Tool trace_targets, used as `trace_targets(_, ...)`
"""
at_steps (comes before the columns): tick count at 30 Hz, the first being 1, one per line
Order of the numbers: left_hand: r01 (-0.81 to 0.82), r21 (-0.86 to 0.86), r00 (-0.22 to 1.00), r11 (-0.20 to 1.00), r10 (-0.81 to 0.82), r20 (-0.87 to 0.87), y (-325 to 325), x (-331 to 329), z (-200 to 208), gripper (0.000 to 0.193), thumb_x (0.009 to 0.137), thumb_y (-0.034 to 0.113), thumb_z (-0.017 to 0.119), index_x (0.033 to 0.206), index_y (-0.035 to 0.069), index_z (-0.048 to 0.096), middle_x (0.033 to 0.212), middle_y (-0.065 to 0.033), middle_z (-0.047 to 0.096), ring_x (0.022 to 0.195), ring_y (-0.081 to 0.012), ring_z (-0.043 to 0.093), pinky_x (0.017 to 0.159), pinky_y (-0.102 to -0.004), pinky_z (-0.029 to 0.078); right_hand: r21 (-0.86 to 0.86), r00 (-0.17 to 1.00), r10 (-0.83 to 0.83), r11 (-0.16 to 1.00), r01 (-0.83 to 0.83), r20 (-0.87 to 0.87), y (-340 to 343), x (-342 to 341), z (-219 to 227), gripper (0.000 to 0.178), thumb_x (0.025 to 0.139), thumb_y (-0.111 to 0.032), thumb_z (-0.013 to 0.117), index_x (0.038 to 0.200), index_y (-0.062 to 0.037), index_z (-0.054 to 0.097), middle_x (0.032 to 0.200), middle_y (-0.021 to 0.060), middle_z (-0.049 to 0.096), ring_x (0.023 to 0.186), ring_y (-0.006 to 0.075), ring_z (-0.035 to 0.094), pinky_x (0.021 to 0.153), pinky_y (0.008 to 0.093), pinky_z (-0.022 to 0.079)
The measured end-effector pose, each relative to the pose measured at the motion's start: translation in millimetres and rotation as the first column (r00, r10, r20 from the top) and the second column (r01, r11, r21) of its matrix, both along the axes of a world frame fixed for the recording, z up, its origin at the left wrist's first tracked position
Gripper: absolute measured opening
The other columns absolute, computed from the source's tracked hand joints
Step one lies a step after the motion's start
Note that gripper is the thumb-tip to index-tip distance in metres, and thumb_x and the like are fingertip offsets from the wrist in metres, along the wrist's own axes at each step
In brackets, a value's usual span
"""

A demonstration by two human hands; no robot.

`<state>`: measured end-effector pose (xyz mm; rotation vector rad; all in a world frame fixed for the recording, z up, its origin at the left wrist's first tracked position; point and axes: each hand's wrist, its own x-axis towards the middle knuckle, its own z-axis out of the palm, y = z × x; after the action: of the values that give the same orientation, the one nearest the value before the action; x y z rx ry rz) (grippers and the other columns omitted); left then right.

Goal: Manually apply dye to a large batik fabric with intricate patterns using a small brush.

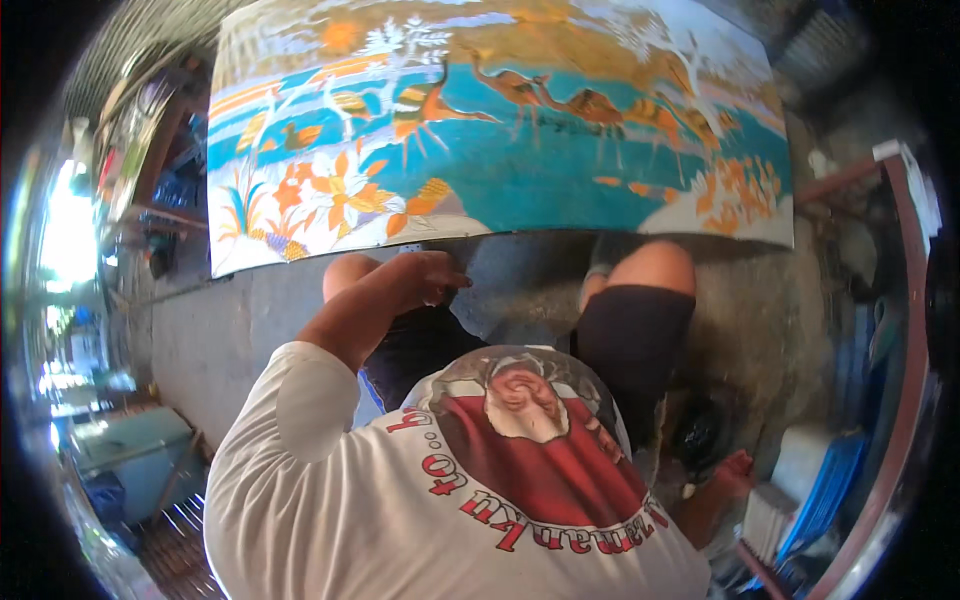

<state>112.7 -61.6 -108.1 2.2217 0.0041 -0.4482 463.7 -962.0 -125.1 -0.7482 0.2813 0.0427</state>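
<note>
Could smear painted panel (560,165), if wet, by brushing it with left hand (428,278); cannot tell grip there, nor at right hand (731,478)

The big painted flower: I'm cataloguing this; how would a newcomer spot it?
Beyond the left hand stretches a wide painting. In its lower left part, look for the big flower. Its mix of white and orange petals sets it apart from the mostly orange flower just left of it.
</note>
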Motion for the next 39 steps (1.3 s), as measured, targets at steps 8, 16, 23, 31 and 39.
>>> trace_targets(8, 0.014, 0.189, 0.941, 0.982, 0.051, -0.335, 64.1, 17.7, -43.6, 0.078, 0.093, 0.074, 0.047, 0.087, 0.003, 0.079, 0.092, -0.0151, 0.076, 0.095, -0.0311, 0.069, 0.097, -0.046, 0.048, 0.198, 0.873, 0.333, 0.886, -0.419, 0.357, 345.1, 132.3, 179.7, 0.019, 0.099, -0.018, 0.05, 0.1, -0.0002, 0.059, 0.087, 0.0116, 0.061, 0.083, 0.0261, 0.058, 0.081, 0.0441, 0.049)
trace_targets(16, 0.007, 0.127, 0.869, 0.992, 0.057, -0.492, 37.7, 86.8, 36.2, 0.076, 0.093, 0.071, 0.051, 0.092, 0.0, 0.078, 0.094, -0.019, 0.075, 0.089, -0.0371, 0.069, 0.086, -0.0499, 0.051, 0.213, 0.591, 0.673, 0.562, -0.799, 0.443, 680.5, 116.3, 257.5, 0.03, 0.098, -0.018, 0.059, 0.122, -0.0001, 0.062, 0.088, 0.0043, 0.053, 0.079, 0.0163, 0.05, 0.069, 0.0303, 0.046)
trace_targets(23, -0.103, 0.039, 0.888, 0.994, 0.11, -0.446, 50.6, 94.9, 43.8, 0.07, 0.085, 0.068, 0.064, 0.09, -0.001, 0.077, 0.091, -0.0191, 0.075, 0.092, -0.0353, 0.071, 0.086, -0.0473, 0.053, 0.021, 0.451, 0.868, 0.457, -0.889, 0.208, 942.8, 17.3, 171.4, 0.029, 0.101, -0.023, 0.061, 0.119, -0.0013, 0.068, 0.092, 0.0124, 0.071, 0.076, 0.0193, 0.067, 0.072, 0.0361, 0.059)
trace_targets(31, -0.074, -0.024, 0.937, 0.997, 0.062, -0.344, 61.8, 96.2, 63.0, 0.07, 0.088, 0.063, 0.061, 0.095, -0.006, 0.075, 0.093, -0.0269, 0.072, 0.092, -0.0435, 0.07, 0.084, -0.0513, 0.053, -0.334, 0.386, 0.919, 0.39, -0.858, 0.084, 1069.7, -39.2, 64.3, 0.024, 0.1, -0.013, 0.059, 0.119, 0.0002, 0.066, 0.094, 0.0142, 0.072, 0.069, 0.017, 0.068, 0.061, 0.0353, 0.063)
trace_targets(39, -0.15, -0.06, 0.917, 0.987, 0.116, -0.383, 63.4, 94.8, 71.8, 0.068, 0.082, 0.064, 0.068, 0.094, -0.003, 0.076, 0.1, -0.0239, 0.074, 0.098, -0.0402, 0.071, 0.087, -0.0486, 0.055, -0.454, 0.304, 0.95, 0.304, -0.837, 0.075, 1107.1, -42.8, 28.4, 0.024, 0.102, -0.015, 0.059, 0.117, 0.0006, 0.067, 0.095, 0.0142, 0.073, 0.065, 0.0152, 0.067, 0.059, 0.0325, 0.063)
